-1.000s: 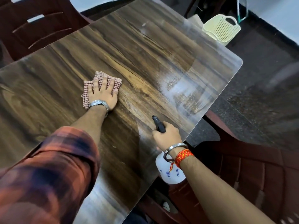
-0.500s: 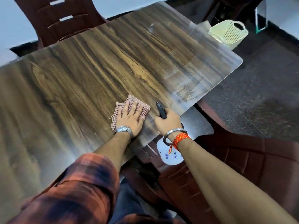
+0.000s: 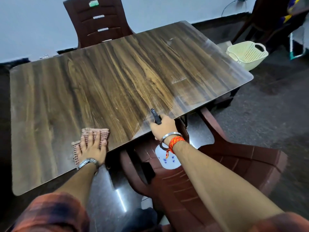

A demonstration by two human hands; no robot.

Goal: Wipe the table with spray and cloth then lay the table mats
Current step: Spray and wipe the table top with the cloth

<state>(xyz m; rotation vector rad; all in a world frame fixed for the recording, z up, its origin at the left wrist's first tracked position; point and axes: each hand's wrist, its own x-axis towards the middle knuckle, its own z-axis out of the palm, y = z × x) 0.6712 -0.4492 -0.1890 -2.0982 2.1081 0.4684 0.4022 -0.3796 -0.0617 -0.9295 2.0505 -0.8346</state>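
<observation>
My left hand (image 3: 92,149) lies flat, fingers straight, on a checked pink cloth (image 3: 96,132) at the near edge of the wood-grain table (image 3: 117,77). To its right my right hand (image 3: 163,128) grips a spray bottle by its neck. The black nozzle (image 3: 155,114) points over the table, and the white body (image 3: 168,160) with blue marks hangs below the table edge. Faint wet patches (image 3: 178,80) show near the table's right end. No table mats are in view.
A brown plastic chair (image 3: 100,22) stands at the far side of the table, another chair (image 3: 217,164) at the near right under my right arm. A cream plastic basket (image 3: 247,54) sits on the floor past the right end. A pale wall runs behind.
My left hand has slid the cloth toward me, from mid-table to the near edge. My view has pulled back. My right hand still holds the bottle at the near edge.
</observation>
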